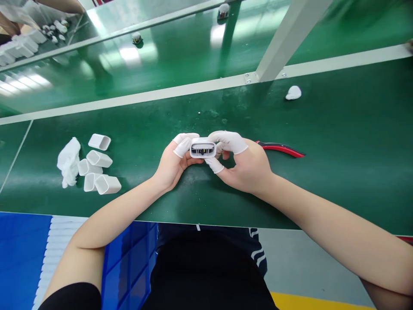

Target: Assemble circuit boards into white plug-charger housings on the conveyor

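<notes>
Between my two hands is a white plastic housing (203, 148), its open end facing me and electronic parts showing inside. My left hand (178, 159) grips its left side, with white finger cots on the thumb and a finger. On the right side, my right hand (237, 157) closes around it, its thumb and fingers also in white cots. Red-and-black tool handles (284, 149), perhaps pliers, lie on the green table beyond my right wrist; their other end is hidden behind the hand.
Several empty white housings (108, 184) lie at left beside a crumpled white plastic bag (69, 162). A small white lump (293, 92) sits at the right back. Behind a metal rail (161, 96), small circuit parts (137, 38) rest on a green belt. Another person's arm (63, 6) shows at top left.
</notes>
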Available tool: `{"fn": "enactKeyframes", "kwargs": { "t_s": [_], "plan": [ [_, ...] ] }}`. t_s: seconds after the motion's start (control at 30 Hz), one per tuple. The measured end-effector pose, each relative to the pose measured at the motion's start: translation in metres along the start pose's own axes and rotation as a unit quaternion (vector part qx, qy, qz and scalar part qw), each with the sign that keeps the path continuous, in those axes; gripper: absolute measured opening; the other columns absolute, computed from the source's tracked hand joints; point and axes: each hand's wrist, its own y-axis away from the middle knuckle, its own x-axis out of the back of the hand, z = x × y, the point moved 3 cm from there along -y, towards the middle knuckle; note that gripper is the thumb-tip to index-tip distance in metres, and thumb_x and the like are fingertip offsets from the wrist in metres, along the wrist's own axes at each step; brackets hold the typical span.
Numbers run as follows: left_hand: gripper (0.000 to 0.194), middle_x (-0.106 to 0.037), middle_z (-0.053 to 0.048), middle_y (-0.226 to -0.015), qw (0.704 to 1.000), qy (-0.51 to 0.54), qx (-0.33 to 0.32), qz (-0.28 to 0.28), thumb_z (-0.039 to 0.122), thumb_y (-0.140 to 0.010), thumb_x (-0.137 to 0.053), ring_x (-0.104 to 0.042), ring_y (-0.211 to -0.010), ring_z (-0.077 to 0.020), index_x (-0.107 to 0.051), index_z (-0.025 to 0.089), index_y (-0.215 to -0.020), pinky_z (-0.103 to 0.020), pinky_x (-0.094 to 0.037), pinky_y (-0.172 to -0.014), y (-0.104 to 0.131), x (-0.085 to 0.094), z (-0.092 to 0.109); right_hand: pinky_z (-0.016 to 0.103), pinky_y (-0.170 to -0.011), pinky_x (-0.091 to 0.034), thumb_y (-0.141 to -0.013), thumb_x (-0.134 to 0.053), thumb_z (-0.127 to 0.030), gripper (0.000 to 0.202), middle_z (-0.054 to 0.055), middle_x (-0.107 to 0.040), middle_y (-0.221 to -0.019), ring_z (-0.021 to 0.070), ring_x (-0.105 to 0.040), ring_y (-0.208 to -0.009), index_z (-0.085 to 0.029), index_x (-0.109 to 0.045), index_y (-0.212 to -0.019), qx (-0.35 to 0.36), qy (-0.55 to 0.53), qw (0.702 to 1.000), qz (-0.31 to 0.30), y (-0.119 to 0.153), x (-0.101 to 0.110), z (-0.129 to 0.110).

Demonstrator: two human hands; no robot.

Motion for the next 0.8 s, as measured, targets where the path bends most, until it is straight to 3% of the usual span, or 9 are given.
{"fn": "enactKeyframes", "kwargs": {
  "t_s": [0.3, 0.5, 0.67, 0.8],
  "plan": [
    [0.035, -0.066, -0.002, -0.093, 1.000, 0.003, 0.003, 0.003, 0.048, -0.078, -0.066, -0.066, -0.084, -0.0166, -0.062, 0.019, -0.096, -0.028, -0.056, -0.072, 0.0012, -0.0011, 0.0001, 0.025, -0.055, -0.042, -0.078, -0.056, -0.024, 0.027, -0.003, -0.061, -0.066, 0.0142, -0.057, -0.056, -0.019, -0.053, -0.103, -0.005, 0.004, 1.000, -0.003, -0.0003, 0.0001, -0.0009],
    [0.033, -0.068, -0.003, -0.093, 1.000, -0.010, 0.009, -0.025, 0.045, -0.080, -0.067, -0.068, -0.085, -0.0187, -0.059, 0.020, -0.101, -0.033, -0.056, -0.078, 0.0037, -0.0025, -0.0030, 0.028, -0.053, -0.039, -0.077, -0.051, -0.034, 0.032, -0.002, -0.056, -0.057, 0.0154, -0.050, -0.051, -0.017, -0.060, -0.102, 0.047, 0.030, 0.998, -0.001, -0.0016, 0.0022, -0.0024],
    [0.033, -0.067, -0.003, -0.093, 0.999, -0.035, 0.007, -0.031, 0.042, -0.078, -0.070, -0.068, -0.081, -0.0171, -0.057, 0.019, -0.098, -0.032, -0.056, -0.075, 0.0047, -0.0013, -0.0075, 0.028, -0.051, -0.034, -0.081, -0.050, -0.034, 0.027, -0.002, -0.051, -0.047, 0.0146, -0.044, -0.048, -0.018, -0.069, -0.090, 0.032, 0.088, 0.996, -0.008, -0.0027, 0.0024, 0.0004],
    [0.030, -0.068, -0.001, -0.086, 0.999, -0.045, 0.006, -0.009, 0.039, -0.077, -0.072, -0.068, -0.075, -0.0149, -0.056, 0.019, -0.092, -0.026, -0.056, -0.067, 0.0048, 0.0000, -0.0088, 0.029, -0.049, -0.031, -0.083, -0.049, -0.037, 0.030, -0.001, -0.051, -0.044, 0.0142, -0.043, -0.046, -0.019, -0.069, -0.071, 0.070, 0.147, 0.986, -0.021, -0.0026, 0.0002, -0.0008]
  ]
}}
